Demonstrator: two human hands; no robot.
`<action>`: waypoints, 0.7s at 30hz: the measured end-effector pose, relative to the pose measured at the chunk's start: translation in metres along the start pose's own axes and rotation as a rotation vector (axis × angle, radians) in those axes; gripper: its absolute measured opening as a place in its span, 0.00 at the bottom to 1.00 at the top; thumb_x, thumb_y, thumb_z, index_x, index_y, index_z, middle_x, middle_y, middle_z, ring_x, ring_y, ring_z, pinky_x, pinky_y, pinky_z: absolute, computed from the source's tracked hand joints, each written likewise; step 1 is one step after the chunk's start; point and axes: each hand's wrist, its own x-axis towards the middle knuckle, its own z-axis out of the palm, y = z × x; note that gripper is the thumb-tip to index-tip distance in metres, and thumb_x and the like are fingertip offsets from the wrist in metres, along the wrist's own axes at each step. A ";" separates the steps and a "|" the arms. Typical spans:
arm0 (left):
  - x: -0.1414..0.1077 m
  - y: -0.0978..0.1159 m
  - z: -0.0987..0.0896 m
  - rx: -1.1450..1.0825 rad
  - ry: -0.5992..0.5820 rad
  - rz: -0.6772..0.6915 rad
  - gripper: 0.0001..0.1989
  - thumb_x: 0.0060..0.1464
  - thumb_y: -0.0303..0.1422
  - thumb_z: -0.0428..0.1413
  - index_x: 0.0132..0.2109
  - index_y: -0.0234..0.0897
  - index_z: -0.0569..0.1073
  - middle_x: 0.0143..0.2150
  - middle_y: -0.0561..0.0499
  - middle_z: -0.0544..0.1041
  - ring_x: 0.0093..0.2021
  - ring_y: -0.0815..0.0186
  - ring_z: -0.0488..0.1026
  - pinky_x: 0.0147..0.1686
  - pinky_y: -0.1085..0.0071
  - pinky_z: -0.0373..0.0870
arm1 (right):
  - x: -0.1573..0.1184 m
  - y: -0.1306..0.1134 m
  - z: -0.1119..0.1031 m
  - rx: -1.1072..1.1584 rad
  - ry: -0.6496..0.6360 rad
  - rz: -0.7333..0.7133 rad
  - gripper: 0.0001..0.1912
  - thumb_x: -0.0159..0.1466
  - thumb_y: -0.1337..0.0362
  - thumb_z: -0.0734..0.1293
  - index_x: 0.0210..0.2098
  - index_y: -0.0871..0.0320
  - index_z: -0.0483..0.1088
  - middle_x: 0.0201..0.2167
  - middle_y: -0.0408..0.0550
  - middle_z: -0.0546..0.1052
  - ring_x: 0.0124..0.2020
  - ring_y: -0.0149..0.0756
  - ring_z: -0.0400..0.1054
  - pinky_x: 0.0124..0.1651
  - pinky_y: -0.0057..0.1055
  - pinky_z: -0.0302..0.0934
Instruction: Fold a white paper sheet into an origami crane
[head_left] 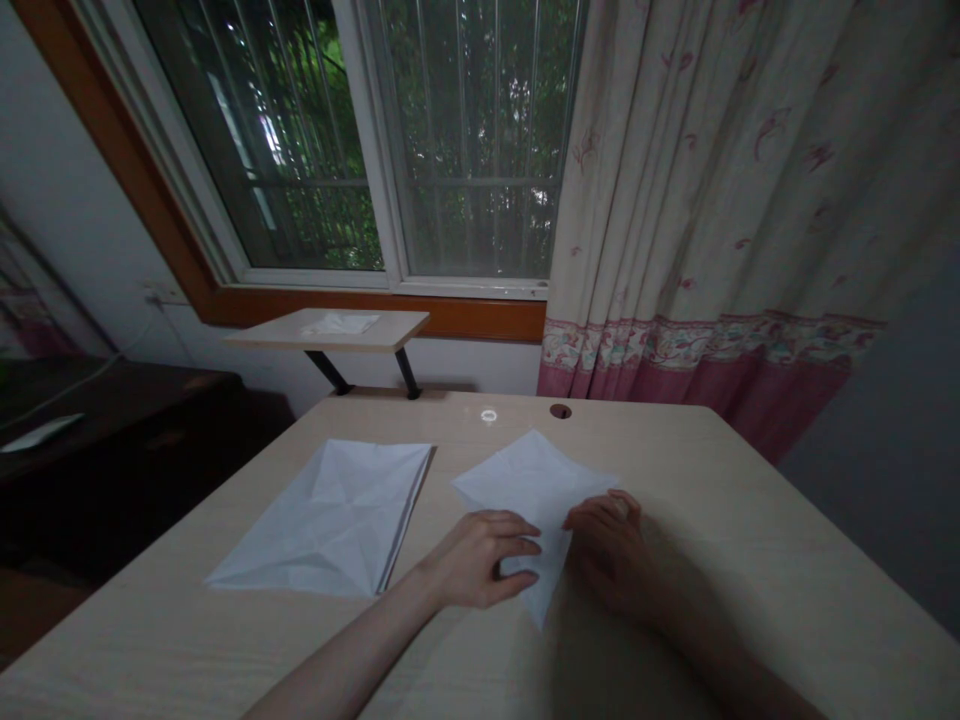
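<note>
A white sheet of paper (pixel 525 470), folded to a kite-like shape, lies on the table with one point toward me. My left hand (pixel 491 555) rests on its left side, fingers apart and slightly bent, fingertips on the paper. At the paper's right edge, my right hand (pixel 611 545) has its fingers curled and closed together on the edge; the thumb is mostly hidden in shadow. To the left of my hands lies a stack of creased white paper (pixel 330 520), apart from both hands.
The pale wooden table (pixel 750 560) has a round cable hole (pixel 560 411) at its back edge. A small raised shelf (pixel 277 333) on black legs carries a crumpled white paper (pixel 340 324). A window and a patterned curtain (pixel 697 200) stand behind; a dark cabinet (pixel 150 430) is at left.
</note>
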 end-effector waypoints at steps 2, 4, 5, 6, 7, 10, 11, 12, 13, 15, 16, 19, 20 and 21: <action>0.001 0.001 -0.001 0.028 -0.009 -0.023 0.16 0.61 0.41 0.55 0.52 0.39 0.76 0.55 0.48 0.77 0.54 0.60 0.75 0.57 0.62 0.68 | 0.001 -0.004 -0.001 0.014 -0.010 0.047 0.17 0.57 0.74 0.61 0.44 0.54 0.67 0.39 0.46 0.76 0.45 0.42 0.69 0.60 0.51 0.46; 0.001 0.001 -0.003 0.049 -0.018 -0.054 0.17 0.61 0.43 0.55 0.53 0.40 0.75 0.56 0.48 0.76 0.55 0.59 0.74 0.57 0.61 0.68 | 0.003 -0.006 0.000 0.021 -0.013 0.076 0.12 0.59 0.73 0.62 0.41 0.54 0.68 0.37 0.45 0.77 0.43 0.41 0.70 0.60 0.51 0.46; 0.001 0.000 -0.003 0.056 -0.023 -0.069 0.18 0.61 0.43 0.55 0.54 0.41 0.75 0.57 0.48 0.76 0.56 0.58 0.74 0.58 0.61 0.68 | 0.003 -0.006 0.000 0.021 -0.019 0.085 0.10 0.60 0.71 0.63 0.40 0.53 0.68 0.37 0.45 0.77 0.42 0.41 0.70 0.60 0.51 0.46; 0.001 0.000 -0.003 0.059 -0.028 -0.083 0.19 0.61 0.45 0.55 0.55 0.41 0.74 0.57 0.48 0.75 0.57 0.57 0.73 0.58 0.60 0.68 | 0.003 -0.006 0.000 0.019 -0.023 0.093 0.08 0.60 0.70 0.64 0.38 0.53 0.68 0.36 0.45 0.77 0.42 0.41 0.70 0.60 0.51 0.46; 0.001 -0.001 -0.003 0.059 -0.034 -0.095 0.21 0.61 0.46 0.55 0.56 0.42 0.74 0.58 0.48 0.75 0.58 0.57 0.72 0.58 0.59 0.67 | 0.003 -0.005 0.001 0.015 -0.028 0.101 0.07 0.60 0.69 0.64 0.37 0.53 0.68 0.36 0.44 0.77 0.41 0.41 0.71 0.60 0.51 0.47; 0.000 -0.004 -0.002 0.048 -0.057 -0.123 0.29 0.57 0.52 0.56 0.59 0.41 0.71 0.61 0.45 0.72 0.61 0.54 0.69 0.60 0.57 0.65 | 0.002 -0.001 0.004 0.006 -0.040 0.108 0.05 0.61 0.68 0.65 0.37 0.53 0.69 0.36 0.44 0.78 0.41 0.40 0.72 0.61 0.52 0.46; -0.001 -0.005 -0.002 0.044 -0.063 -0.130 0.32 0.55 0.55 0.56 0.60 0.41 0.71 0.62 0.45 0.71 0.62 0.53 0.68 0.61 0.57 0.64 | 0.001 0.001 0.005 0.006 -0.037 0.104 0.05 0.61 0.68 0.65 0.37 0.52 0.70 0.36 0.43 0.79 0.41 0.40 0.72 0.62 0.52 0.46; -0.001 -0.006 -0.001 0.040 -0.070 -0.134 0.35 0.53 0.57 0.57 0.61 0.41 0.69 0.62 0.44 0.70 0.62 0.53 0.67 0.62 0.56 0.63 | 0.001 0.003 0.006 0.008 -0.031 0.098 0.05 0.62 0.67 0.65 0.37 0.52 0.70 0.36 0.43 0.79 0.42 0.40 0.73 0.63 0.52 0.46; -0.001 -0.006 -0.001 0.038 -0.074 -0.135 0.38 0.51 0.59 0.57 0.62 0.41 0.69 0.63 0.44 0.69 0.63 0.52 0.66 0.63 0.55 0.61 | 0.000 0.005 0.007 0.012 -0.024 0.092 0.04 0.63 0.67 0.65 0.37 0.52 0.71 0.37 0.43 0.80 0.42 0.39 0.73 0.63 0.51 0.46; -0.002 -0.007 0.001 0.034 -0.075 -0.128 0.41 0.48 0.61 0.58 0.63 0.42 0.67 0.64 0.44 0.68 0.64 0.51 0.65 0.64 0.52 0.59 | -0.001 0.008 0.010 0.018 -0.010 0.085 0.04 0.64 0.67 0.65 0.36 0.52 0.71 0.36 0.42 0.80 0.41 0.38 0.74 0.64 0.51 0.47; -0.002 -0.007 0.002 0.033 -0.072 -0.122 0.42 0.47 0.61 0.58 0.63 0.42 0.67 0.64 0.44 0.68 0.64 0.50 0.65 0.64 0.52 0.58 | -0.001 0.009 0.011 0.017 -0.006 0.083 0.05 0.64 0.67 0.64 0.36 0.52 0.72 0.36 0.41 0.81 0.41 0.38 0.74 0.64 0.50 0.48; -0.002 -0.006 0.003 0.036 -0.050 -0.097 0.38 0.49 0.60 0.58 0.61 0.43 0.69 0.63 0.45 0.69 0.63 0.51 0.66 0.64 0.50 0.57 | -0.001 0.011 0.011 0.002 -0.006 0.081 0.06 0.65 0.67 0.64 0.37 0.52 0.73 0.35 0.41 0.81 0.40 0.38 0.75 0.63 0.50 0.51; -0.002 -0.006 0.004 0.040 -0.033 -0.087 0.35 0.51 0.58 0.58 0.59 0.43 0.71 0.62 0.45 0.70 0.62 0.52 0.67 0.64 0.51 0.58 | -0.001 0.011 0.011 -0.003 -0.004 0.079 0.06 0.65 0.67 0.64 0.37 0.51 0.73 0.35 0.41 0.81 0.39 0.38 0.75 0.63 0.50 0.52; -0.002 -0.005 0.004 0.044 -0.010 -0.078 0.32 0.53 0.57 0.58 0.57 0.42 0.73 0.61 0.45 0.72 0.61 0.53 0.69 0.63 0.51 0.59 | -0.001 0.011 0.011 -0.005 -0.002 0.076 0.07 0.65 0.68 0.64 0.38 0.51 0.73 0.35 0.41 0.81 0.39 0.38 0.75 0.63 0.51 0.52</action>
